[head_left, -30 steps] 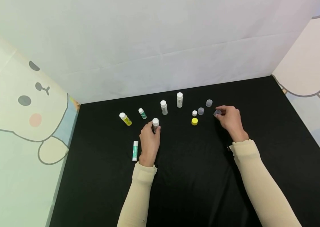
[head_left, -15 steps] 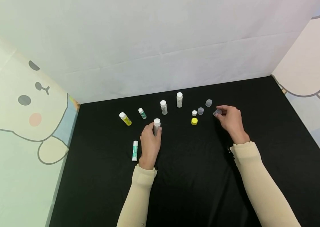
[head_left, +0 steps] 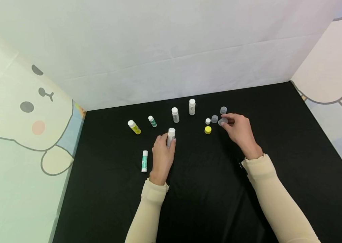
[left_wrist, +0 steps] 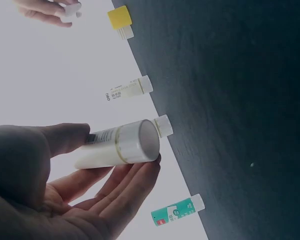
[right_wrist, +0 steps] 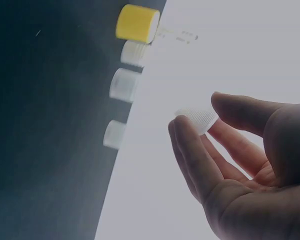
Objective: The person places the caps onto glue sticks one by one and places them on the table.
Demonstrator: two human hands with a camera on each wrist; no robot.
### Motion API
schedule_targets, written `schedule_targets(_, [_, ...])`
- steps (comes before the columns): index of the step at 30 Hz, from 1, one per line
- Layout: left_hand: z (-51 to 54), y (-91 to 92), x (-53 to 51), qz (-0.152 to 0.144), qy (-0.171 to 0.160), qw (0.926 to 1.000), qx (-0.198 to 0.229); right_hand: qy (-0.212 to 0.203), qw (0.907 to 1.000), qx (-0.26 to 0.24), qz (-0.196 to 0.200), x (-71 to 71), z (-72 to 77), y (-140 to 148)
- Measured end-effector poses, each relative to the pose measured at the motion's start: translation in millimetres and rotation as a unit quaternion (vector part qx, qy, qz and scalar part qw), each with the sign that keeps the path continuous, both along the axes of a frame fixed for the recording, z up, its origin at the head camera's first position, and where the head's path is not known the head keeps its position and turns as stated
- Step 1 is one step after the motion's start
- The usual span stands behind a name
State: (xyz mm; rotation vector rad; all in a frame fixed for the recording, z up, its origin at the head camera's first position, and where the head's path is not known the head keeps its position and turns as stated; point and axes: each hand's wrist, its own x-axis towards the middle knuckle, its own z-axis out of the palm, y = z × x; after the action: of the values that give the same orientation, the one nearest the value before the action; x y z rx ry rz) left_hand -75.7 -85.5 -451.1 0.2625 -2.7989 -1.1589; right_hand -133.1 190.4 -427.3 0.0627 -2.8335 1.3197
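My left hand (head_left: pixel 162 157) grips a white glue stick (head_left: pixel 171 137) with a white cap, fingers on one side and thumb on the other. In the left wrist view the glue stick (left_wrist: pixel 112 145) shows a gold ring below its cap. Off to the right, my right hand (head_left: pixel 241 133) pinches a small translucent cap (head_left: pixel 223 122) between fingertips and thumb. The right wrist view shows ridges on this cap (right_wrist: pixel 202 120). Beside that hand are two more translucent caps (head_left: pixel 215 118), a small white cap (head_left: pixel 208 121) and a yellow cap (head_left: pixel 208 130).
Beyond my left hand are two white glue sticks (head_left: pixel 175 115), a small green one (head_left: pixel 152 122) and a yellow one (head_left: pixel 134 128). A longer green glue stick (head_left: pixel 144 162) is left of my left wrist. A white wall (head_left: pixel 171 67) borders the black tablecloth (head_left: pixel 201 189).
My left hand has shifted slightly right and nearer with the white glue stick, which shows more of its body. My right hand has moved left with the translucent cap, towards the other caps.
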Motion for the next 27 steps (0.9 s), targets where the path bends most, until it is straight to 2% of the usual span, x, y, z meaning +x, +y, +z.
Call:
schedule_targets(6, [-0.7,1.2,3.6,-0.003,-0.001,1.0000,0.000,0.000,0.9996,-0.014,0.026,3.9,4.9,-11.1])
schedule_targets(15, [0.4,2.4,7.8,-0.014,-0.001,0.9999,0.004,0.000,0.9986,-0.028,0.045,7.4,9.8,-23.3])
schedule_targets(27, [0.2,6.3,12.3,-0.026,-0.008,0.9996,-0.011,-0.003,0.9968,-0.040,0.069,11.9,7.5,-38.4])
